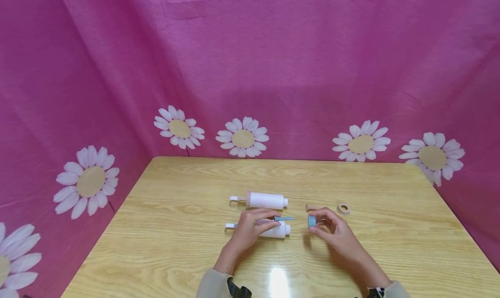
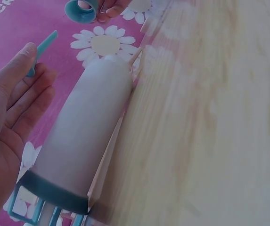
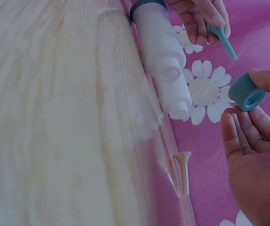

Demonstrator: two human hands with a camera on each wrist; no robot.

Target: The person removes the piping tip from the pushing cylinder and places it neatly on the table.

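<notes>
My left hand [image 1: 250, 226] pinches a slim teal tapered nozzle [image 1: 284, 218] between thumb and fingers, its narrow tip facing right. With thumb and fingertips my right hand [image 1: 337, 230] grips a teal screw-on ring cap [image 3: 247, 92], its threaded opening showing in the right wrist view. A gap separates the nozzle from the cap. Below the left hand lies a white syringe-like tube [image 2: 85, 127] with a teal collar and handle at its back end, partly hidden by that hand in the head view. Behind it, a second white tube [image 1: 267, 200] with a beige collar lies parallel.
Beyond the right hand, a beige ring cap [image 1: 343, 209] lies on the wooden table [image 1: 175, 246]. A beige nozzle [image 1: 311, 207] lies just left of it, partly covered by the fingers. A pink curtain [image 1: 273, 72] with daisies hangs behind the table.
</notes>
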